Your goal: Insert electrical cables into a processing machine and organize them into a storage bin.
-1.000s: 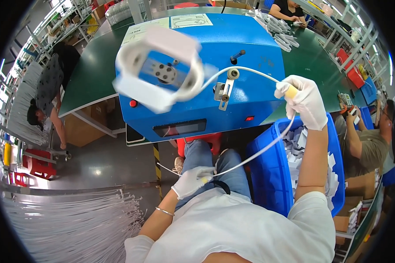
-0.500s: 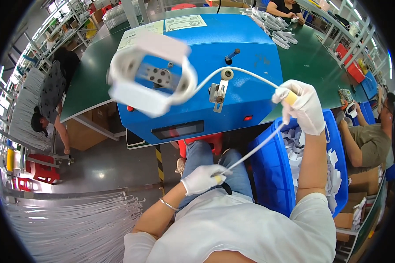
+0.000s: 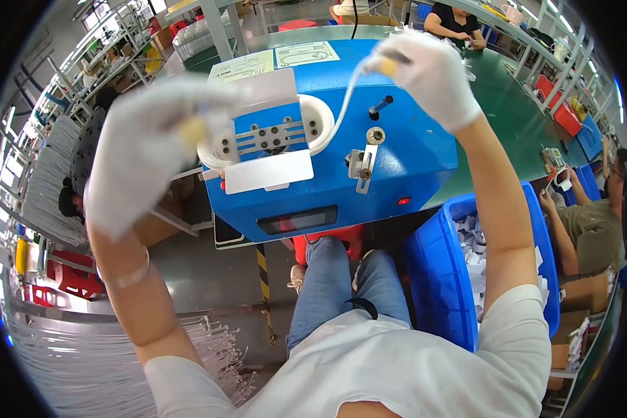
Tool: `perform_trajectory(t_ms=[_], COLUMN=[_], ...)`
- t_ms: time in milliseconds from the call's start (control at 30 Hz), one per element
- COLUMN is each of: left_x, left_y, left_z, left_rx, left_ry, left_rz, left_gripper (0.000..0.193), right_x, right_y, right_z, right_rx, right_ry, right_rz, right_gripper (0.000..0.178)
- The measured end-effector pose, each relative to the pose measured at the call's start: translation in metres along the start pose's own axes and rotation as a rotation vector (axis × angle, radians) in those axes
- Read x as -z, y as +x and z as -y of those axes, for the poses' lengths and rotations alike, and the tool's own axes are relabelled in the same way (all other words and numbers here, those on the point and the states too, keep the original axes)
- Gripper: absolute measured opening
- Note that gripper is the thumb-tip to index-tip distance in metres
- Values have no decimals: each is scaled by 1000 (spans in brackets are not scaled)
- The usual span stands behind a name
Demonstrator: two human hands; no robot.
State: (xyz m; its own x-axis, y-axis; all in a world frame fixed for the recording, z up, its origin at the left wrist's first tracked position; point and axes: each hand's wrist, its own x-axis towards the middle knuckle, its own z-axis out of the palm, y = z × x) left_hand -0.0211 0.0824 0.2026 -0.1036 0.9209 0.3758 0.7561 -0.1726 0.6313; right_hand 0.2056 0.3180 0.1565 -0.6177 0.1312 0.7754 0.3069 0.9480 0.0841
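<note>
On the front of the blue winding machine [image 3: 425,167] sits the winding fixture, a slotted metal bar [image 3: 272,139] between two white plates. White cable [image 3: 320,118] is coiled round the fixture's ends. From the coil's right side a length of cable rises to my right hand [image 3: 425,76], which is closed on it above the machine's top right. Beside the fixture's left end, my gloved left hand [image 3: 146,146] is smeared by motion. A yellow finger wrap shows on it, but whether it grips anything is unclear. A guide roller [image 3: 375,136] on a bracket stands right of the fixture.
A blue bin [image 3: 432,272] of white pieces stands at my right. Bundled white cables [image 3: 118,362] hang over a rack at lower left. The machine rests on a green table [image 3: 508,118]. Co-workers sit at the far right and back.
My left hand has risen from my lap to the fixture's left side. My right hand has moved up and leftward with the cable. The fixture, blurred before, is now sharp.
</note>
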Motion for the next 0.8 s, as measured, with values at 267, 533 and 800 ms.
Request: perform_trajectory(t_ms=[267,533,800], left_x=[0,45,27], left_y=[91,31,0], left_z=[50,57,63], left_rx=[-442,-16,-164], left_ry=[113,224,514], left_rz=[241,263,65], left_gripper=[23,18,16], right_x=[-85,-21,-43], right_y=[86,62,36], right_z=[26,99,112], right_rx=[284,365,313], right_ry=[-15,123,-166], right_rz=[25,-155,157], right_gripper=[17,24,19])
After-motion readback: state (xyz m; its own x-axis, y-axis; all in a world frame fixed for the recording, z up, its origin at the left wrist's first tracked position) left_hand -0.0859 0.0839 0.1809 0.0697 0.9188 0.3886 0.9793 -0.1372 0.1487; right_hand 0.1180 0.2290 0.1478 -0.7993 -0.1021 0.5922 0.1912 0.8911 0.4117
